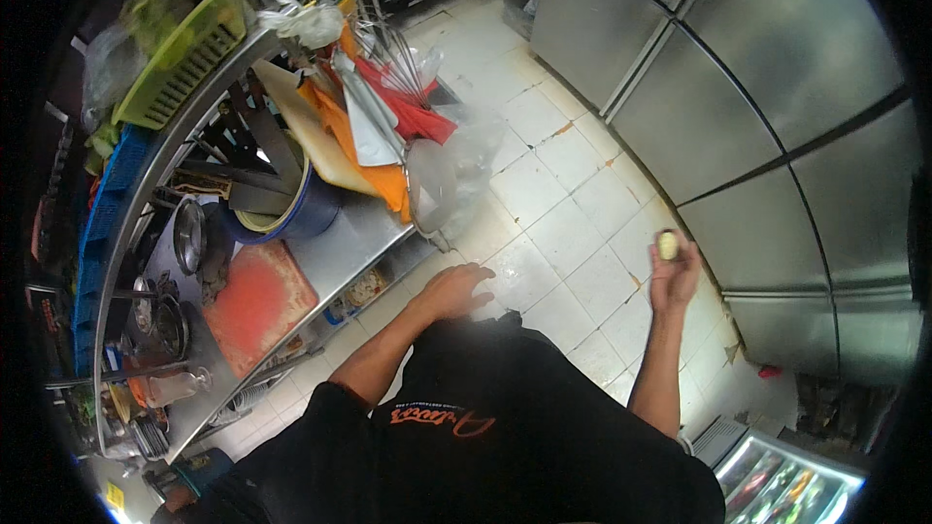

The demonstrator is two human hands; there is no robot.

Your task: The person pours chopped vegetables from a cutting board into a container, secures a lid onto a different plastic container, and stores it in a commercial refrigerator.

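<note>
My right hand (671, 284) is raised near the steel cabinets, its fingers closed around a small pale-yellow rounded piece of food (667, 245) with a darker edge. Exactly which food it is, I cannot tell. In front of my black shirt hangs my left hand (455, 292), fingers apart and holding nothing, over the tiled floor. To its left, a worn red cutting board (255, 302) lies on the steel worktable (357, 233). A blue bucket (320, 204) behind the board holds several knives and cleavers (266, 198).
Steel cabinets (757, 225) line the right side. Cloths (378, 116), a wire whisk (408, 65) and plastic bags (470, 167) hang off the table's far end. A green basket (186, 58) stands on the upper shelf. White floor tiles (561, 211) run between. A lit display case (786, 480) is lower right.
</note>
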